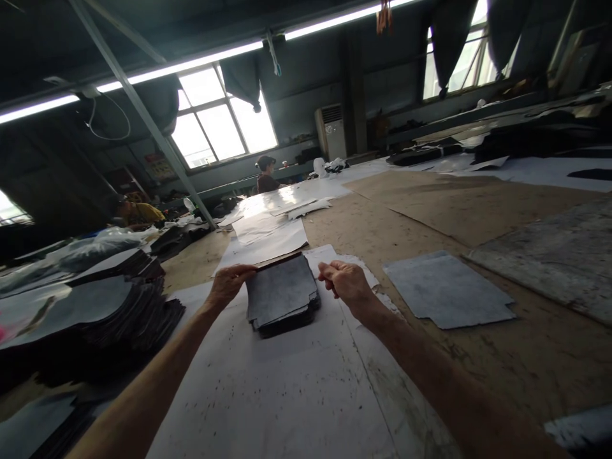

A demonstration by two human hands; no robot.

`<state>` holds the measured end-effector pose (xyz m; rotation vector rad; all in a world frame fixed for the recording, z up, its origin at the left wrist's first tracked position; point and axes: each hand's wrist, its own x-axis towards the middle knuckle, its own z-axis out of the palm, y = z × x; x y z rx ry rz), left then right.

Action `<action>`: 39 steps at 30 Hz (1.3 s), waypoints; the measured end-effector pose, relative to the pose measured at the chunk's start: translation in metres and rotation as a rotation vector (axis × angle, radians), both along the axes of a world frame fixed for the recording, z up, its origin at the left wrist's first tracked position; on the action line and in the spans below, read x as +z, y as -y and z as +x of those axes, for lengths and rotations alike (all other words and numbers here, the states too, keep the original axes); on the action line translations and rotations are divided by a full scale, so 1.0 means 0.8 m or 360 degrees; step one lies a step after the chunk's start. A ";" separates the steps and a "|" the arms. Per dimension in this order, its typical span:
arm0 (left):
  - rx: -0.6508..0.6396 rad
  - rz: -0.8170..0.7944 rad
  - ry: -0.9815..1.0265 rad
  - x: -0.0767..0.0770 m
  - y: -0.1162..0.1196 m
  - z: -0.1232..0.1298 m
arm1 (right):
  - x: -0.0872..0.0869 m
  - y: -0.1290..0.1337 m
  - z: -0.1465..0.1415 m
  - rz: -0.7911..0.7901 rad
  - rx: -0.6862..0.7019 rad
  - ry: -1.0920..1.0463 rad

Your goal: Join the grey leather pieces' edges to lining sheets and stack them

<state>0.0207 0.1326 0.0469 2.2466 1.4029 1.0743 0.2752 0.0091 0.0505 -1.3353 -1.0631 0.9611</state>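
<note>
In front of me a small stack of grey cut sheets with dark edges lies on white paper. The sheets have notched corners and look like leather or backed fabric. My left hand pinches the top sheet at its far left corner, where a dark edge shows along the far side. Just off the stack's right side is my right hand, its fingers curled together in a pinch. Whatever may be between those fingertips is hidden. Farther right, a single grey notched sheet lies flat on the table.
Tall piles of dark cut pieces stand at the left, with plastic wrapping behind. Brown board covers the table at right, beside a stained grey slab. Two people sit beyond the table, one in dark clothing.
</note>
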 end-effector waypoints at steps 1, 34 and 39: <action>0.0002 0.0016 0.0002 -0.002 -0.001 0.001 | 0.000 0.000 0.000 -0.0006 -0.0004 0.0026; -0.0303 0.0489 -0.0443 -0.029 0.130 0.079 | -0.003 0.002 0.028 -0.0045 -0.0217 0.1581; -0.0731 0.0685 -0.0549 -0.059 0.192 0.122 | 0.003 0.028 0.064 -0.0199 -0.0064 0.1833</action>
